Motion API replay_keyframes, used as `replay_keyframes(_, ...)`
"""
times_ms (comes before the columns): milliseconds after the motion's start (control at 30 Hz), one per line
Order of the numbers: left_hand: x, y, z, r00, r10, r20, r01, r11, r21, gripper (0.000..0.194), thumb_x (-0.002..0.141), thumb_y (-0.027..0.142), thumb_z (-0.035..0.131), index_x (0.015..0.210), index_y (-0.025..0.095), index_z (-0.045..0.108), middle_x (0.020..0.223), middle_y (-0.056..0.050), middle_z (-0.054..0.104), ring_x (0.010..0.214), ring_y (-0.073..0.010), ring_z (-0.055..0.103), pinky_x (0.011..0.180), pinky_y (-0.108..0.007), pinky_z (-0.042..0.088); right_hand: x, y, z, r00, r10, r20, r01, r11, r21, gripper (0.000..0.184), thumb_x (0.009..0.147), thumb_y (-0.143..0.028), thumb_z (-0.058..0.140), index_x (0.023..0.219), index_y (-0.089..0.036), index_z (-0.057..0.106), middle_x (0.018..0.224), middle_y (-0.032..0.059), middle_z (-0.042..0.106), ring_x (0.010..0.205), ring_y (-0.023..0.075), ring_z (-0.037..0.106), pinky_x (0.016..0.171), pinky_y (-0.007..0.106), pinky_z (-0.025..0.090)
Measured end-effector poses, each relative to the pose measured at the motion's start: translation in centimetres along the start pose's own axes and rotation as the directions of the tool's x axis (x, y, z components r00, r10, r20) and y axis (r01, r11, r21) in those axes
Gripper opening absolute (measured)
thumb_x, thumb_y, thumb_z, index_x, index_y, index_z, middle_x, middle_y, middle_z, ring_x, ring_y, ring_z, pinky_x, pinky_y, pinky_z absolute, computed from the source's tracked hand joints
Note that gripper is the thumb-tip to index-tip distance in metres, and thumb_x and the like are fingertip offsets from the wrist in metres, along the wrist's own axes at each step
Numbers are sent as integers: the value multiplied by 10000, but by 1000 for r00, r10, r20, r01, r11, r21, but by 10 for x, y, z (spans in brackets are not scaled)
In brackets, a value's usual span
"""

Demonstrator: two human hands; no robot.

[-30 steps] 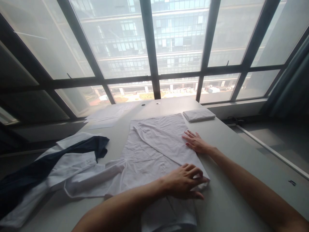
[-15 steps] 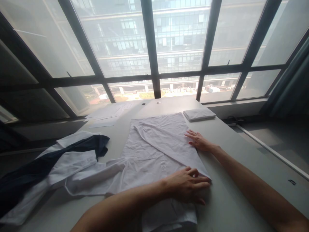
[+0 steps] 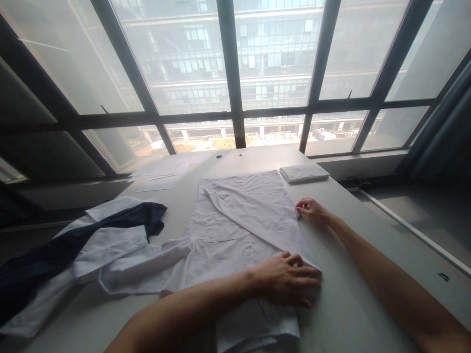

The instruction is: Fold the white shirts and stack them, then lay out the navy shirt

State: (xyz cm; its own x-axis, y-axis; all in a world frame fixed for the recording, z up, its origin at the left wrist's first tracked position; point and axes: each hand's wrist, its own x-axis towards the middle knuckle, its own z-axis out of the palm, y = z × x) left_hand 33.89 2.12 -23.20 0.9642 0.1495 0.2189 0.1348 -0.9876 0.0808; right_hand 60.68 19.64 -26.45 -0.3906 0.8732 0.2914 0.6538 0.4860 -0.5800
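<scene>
A white shirt (image 3: pixel 228 220) lies partly folded on the table, one sleeve stretched out to the left and a flap slanting across its body. My left hand (image 3: pixel 289 279) rests on the shirt's near right corner, fingers spread and laid flat. At the shirt's right edge, my right hand (image 3: pixel 312 211) has thumb and fingertips pinched together on the fabric. Part of the shirt below is hidden by my left forearm.
Left on the white table (image 3: pixel 353 255) is a heap of white and dark navy clothes (image 3: pixel 110 225). A folded white cloth (image 3: pixel 304 173) lies at the back right, and paper sheets (image 3: pixel 158 171) at the back left. Large windows stand behind.
My right hand has shifted slightly right, from lying with fingers spread on the shirt to pinching its right edge. My left hand has stayed in place.
</scene>
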Motion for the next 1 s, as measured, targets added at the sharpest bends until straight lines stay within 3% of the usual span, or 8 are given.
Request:
replay_keyframes(133, -2, 0, 0, 1000, -5, 11, 6, 1000, -20, 523, 977, 551, 590, 1401, 247, 548, 1479, -63, 565, 1127, -244, 563, 904, -376, 457, -1, 2, -1, 999, -9, 44, 8, 1000, 18, 296, 842, -475, 605, 767, -221, 737, 820, 51, 692, 788, 212, 603, 761, 337, 509)
replay_keyframes(300, -3, 0, -1, 1000, -8, 22, 8, 1000, -17, 523, 991, 543, 567, 1425, 252, 536, 1464, -89, 576, 1115, -253, 581, 915, -382, 444, 0, 3, 0, 1000, 9, 8, -9, 1000, 6, 278, 862, -447, 594, 772, -212, 711, 842, 63, 685, 860, 235, 608, 842, 381, 503)
replay_keyframes(433, -4, 1, -4, 999, -13, 37, 14, 1000, -15, 497, 1013, 546, 516, 1425, 269, 540, 1516, -76, 529, 1134, -260, 585, 920, -379, 435, -2, 4, -6, 999, 1, 37, -3, 999, 33, 381, 896, -519, 561, 791, -194, 730, 863, 76, 689, 817, 227, 621, 773, 354, 516)
replay_keyframes(567, -5, 1, -2, 998, -16, 62, 17, 1000, -23, 493, 1017, 525, 515, 1426, 252, 536, 1551, -63, 494, 1133, -270, 582, 952, -401, 434, -4, 3, -13, 995, -29, 99, 20, 995, 93, 414, 819, -606, 676, 796, -200, 754, 893, 71, 692, 844, 236, 640, 790, 347, 523)
replay_keyframes(733, -1, -4, -1, 1000, -2, -8, 1, 989, -147, 464, 1027, 483, 515, 1415, 233, 553, 1473, -88, 575, 1162, -246, 615, 996, -361, 458, -4, 0, -13, 993, -28, 111, 9, 987, 161, 413, 793, -612, 706, 770, -201, 744, 908, 73, 674, 872, 243, 648, 823, 357, 536)
replay_keyframes(867, 1, -11, -6, 978, -155, -139, 122, 967, -224, 433, 1057, 390, 474, 1440, 194, 522, 1428, -111, 609, 1279, -221, 575, 1095, -355, 425, -4, -2, -14, 993, -42, 111, 22, 983, 180, 362, 806, -559, 707, 776, -201, 752, 939, 75, 682, 903, 246, 659, 893, 376, 532)
replay_keyframes(1000, -1, -16, 0, 974, -203, -96, 185, 967, -174, 450, 1029, 469, 527, 1407, 225, 549, 1511, -100, 532, 1455, -255, 409, 1202, -429, 317, -4, 0, -11, 992, -65, 104, 43, 979, 199, 309, 819, -497, 694, 767, -198, 752, 955, 85, 697, 923, 251, 670, 909, 389, 539)
